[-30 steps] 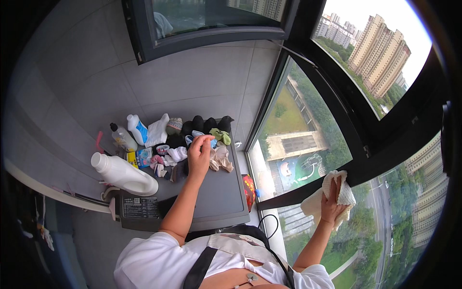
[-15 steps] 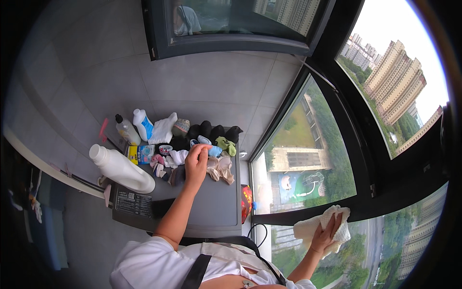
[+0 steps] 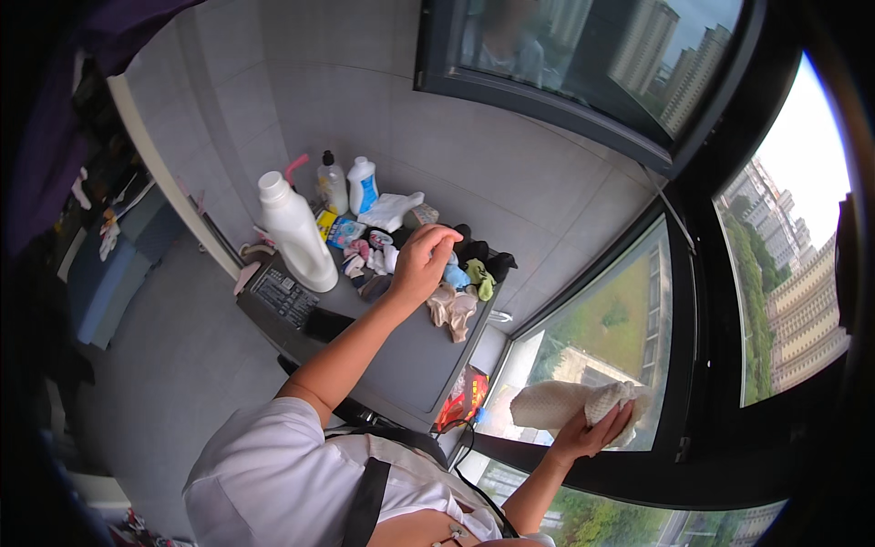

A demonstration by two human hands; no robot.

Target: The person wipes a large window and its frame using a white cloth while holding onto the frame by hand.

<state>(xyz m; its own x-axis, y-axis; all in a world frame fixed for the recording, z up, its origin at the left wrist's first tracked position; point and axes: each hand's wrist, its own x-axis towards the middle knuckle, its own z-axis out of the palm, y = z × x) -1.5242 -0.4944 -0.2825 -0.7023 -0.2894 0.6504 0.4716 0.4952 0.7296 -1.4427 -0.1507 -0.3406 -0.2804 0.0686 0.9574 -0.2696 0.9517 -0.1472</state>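
Observation:
My right hand (image 3: 594, 430) grips a white textured cloth (image 3: 556, 404) in front of the lower window pane (image 3: 592, 319). Its loose end hangs out toward the left; whether it touches the glass I cannot tell. Raised above the dark grey top of a cabinet or machine (image 3: 401, 365), my left hand (image 3: 425, 264) is closed, its fingers curled in. What they hold, if anything, is hidden. Behind that hand lie several small bunched garments, among them a beige one (image 3: 453, 310), a green one (image 3: 480, 278) and black ones (image 3: 499, 264).
A large white bottle (image 3: 296, 232) stands at the left of the grey top. Farther back are a clear pump bottle (image 3: 332, 185), a white-and-blue bottle (image 3: 363, 187) and a white cloth (image 3: 392, 211). A red bag (image 3: 465, 398) sits by the sill. An opened window sash (image 3: 565, 87) juts out overhead.
The view has turned, so the grey top and bottles appear farther right and tilted. My right hand, still gripping the cloth, now shows against a higher part of the window. The left stays closed.

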